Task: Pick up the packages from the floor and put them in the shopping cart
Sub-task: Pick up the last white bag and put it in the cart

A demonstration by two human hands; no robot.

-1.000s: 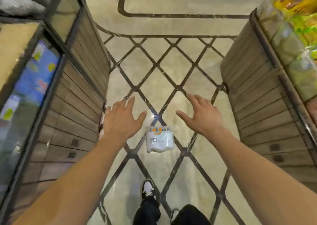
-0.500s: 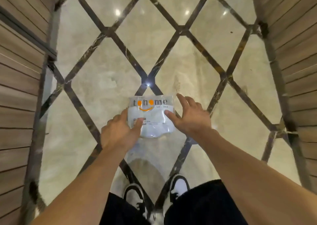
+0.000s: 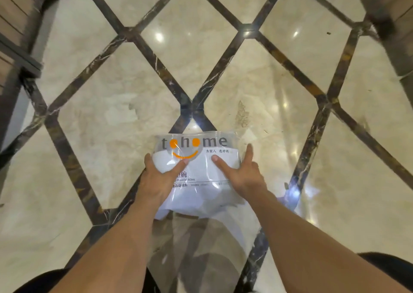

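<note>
A clear plastic package [image 3: 196,170] of white bowls, printed with an orange smile and grey letters, lies on the marble floor right in front of me. My left hand [image 3: 159,176] grips its left side with the thumb pressed on top. My right hand [image 3: 240,172] grips its right side, thumb on top and fingers along the edge. The shopping cart is out of view.
The beige marble floor [image 3: 111,114] has dark diamond-pattern inlay strips. A wooden slatted display base [image 3: 13,24] stands at the left edge and another [image 3: 393,6] at the top right. My dark-clad knees show at the bottom corners.
I have bent lower, so the package looks much bigger. Both hands went from reaching open over it to closing on its two sides.
</note>
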